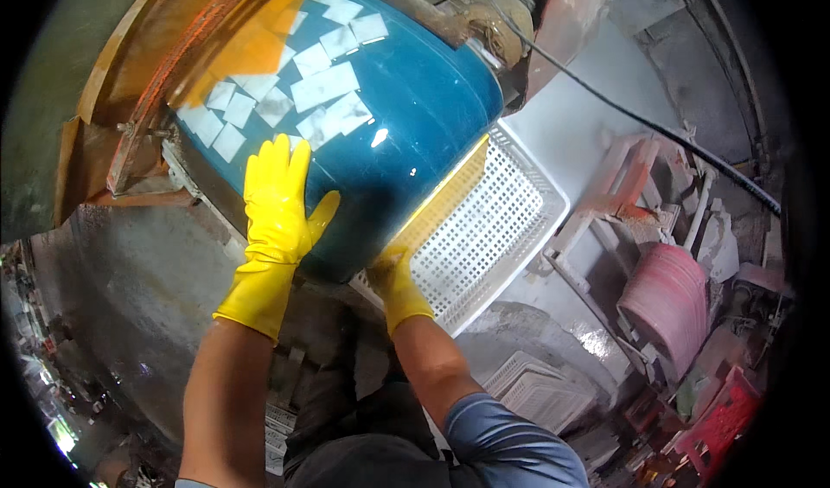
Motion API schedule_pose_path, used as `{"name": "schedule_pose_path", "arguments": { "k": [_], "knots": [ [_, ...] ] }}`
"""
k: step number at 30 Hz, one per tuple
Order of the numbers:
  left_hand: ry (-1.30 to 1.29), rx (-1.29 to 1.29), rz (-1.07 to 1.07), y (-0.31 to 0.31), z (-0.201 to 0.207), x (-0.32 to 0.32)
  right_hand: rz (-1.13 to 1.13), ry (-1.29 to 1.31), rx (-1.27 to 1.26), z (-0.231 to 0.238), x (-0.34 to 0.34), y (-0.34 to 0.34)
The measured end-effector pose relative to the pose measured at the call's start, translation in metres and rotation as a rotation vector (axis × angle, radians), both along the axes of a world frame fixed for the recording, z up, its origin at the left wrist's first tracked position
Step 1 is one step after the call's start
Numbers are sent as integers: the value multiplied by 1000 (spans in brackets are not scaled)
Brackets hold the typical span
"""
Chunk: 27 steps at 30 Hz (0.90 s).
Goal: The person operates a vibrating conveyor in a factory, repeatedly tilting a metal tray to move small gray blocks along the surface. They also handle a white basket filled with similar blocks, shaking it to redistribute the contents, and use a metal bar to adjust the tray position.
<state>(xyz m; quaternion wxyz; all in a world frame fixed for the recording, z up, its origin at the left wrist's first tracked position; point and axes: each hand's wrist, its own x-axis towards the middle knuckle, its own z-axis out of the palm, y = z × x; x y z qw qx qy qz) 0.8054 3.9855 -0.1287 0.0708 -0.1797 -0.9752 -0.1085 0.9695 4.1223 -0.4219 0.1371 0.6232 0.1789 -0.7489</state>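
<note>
Both my hands wear yellow rubber gloves. My left hand [281,203] lies flat, fingers stretched and thumb out, over the near edge of a blue-green belt [415,82]. Its fingertips reach the lowest of several white, grey-veined stone tiles [324,88], which lie scattered on the belt, some overlapping. Below the belt's rounded end sits a white perforated plastic basket [475,229]. My right hand [399,291] is at the basket's near left side, under the belt's end. Its fingers are shaded and partly hidden, so their grip is unclear.
An orange flap [259,43] hangs over the belt's far left, beside a rusty metal frame [143,133]. A black cable [622,108] crosses the upper right. To the right stand a pink bucket [666,302] and a red crate [722,423]. White baskets [540,393] are stacked near my right arm.
</note>
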Motion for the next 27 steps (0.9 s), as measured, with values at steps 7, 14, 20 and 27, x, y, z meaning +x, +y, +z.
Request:
{"name": "schedule_pose_path", "arguments": {
  "k": [7,14,20,27],
  "knots": [
    [38,63,10,-16,-4,-1,72,5,715,102,6,47],
    [125,221,27,-23,-11,0,228,649,1363,186,-86,-55],
    [232,604,70,-50,9,12,-319,822,49,222,-113,-76],
    [88,694,75,-180,-19,131,544,400,1703,205,-118,-71]
  ]
}}
